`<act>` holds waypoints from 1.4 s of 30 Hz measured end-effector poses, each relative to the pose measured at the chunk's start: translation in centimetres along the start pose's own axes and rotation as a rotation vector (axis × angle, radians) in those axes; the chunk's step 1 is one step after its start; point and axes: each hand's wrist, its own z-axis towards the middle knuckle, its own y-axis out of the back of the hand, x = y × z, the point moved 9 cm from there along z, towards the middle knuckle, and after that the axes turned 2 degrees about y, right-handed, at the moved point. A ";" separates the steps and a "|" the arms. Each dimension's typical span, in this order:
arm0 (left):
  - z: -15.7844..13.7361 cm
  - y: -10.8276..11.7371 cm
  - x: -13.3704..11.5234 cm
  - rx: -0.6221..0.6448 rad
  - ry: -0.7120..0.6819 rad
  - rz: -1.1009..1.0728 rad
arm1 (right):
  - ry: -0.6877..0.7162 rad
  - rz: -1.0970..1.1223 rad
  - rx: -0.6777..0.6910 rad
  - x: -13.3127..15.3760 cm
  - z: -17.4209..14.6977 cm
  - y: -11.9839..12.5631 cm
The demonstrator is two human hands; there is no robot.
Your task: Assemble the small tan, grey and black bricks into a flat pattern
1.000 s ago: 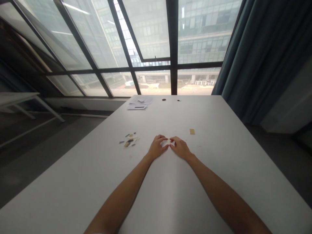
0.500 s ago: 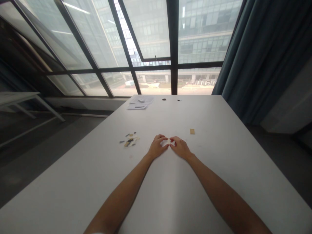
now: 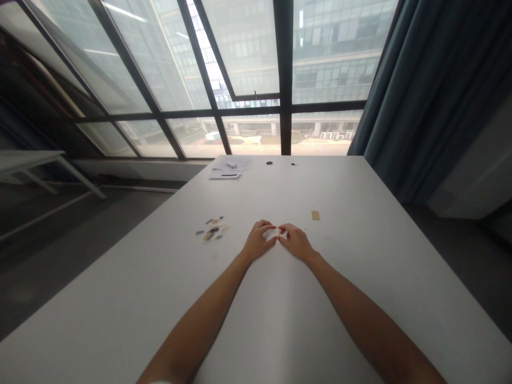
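Observation:
My left hand (image 3: 258, 240) and my right hand (image 3: 295, 239) meet at the middle of the white table, thumbs and forefingers curved toward each other. Between their fingertips is a small pale cream piece (image 3: 277, 232), pinched from both sides; its exact shape is too small to make out. To the left of my hands lies a loose pile of small building bricks (image 3: 213, 232) in tan, cream, grey and black. Beyond my right hand, a flat tan square plate (image 3: 315, 215) rests by itself on the table.
The white table (image 3: 344, 186) reaches to the windows. Papers (image 3: 226, 174) with a small white object on them lie at its far left corner. Two dark round spots, apparently cable holes (image 3: 269, 163), are near the far edge. A blue curtain (image 3: 416, 106) hangs on the right.

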 end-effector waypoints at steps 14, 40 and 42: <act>0.0 0.0 0.0 -0.004 0.014 -0.006 | -0.015 -0.006 0.004 0.3 0.0 0.3; 0.1 0.1 -0.2 0.005 0.013 -0.005 | -0.021 -0.003 0.004 0.3 0.0 0.3; 0.1 0.1 -0.1 0.009 0.012 -0.007 | -0.023 -0.002 0.004 0.2 0.0 0.2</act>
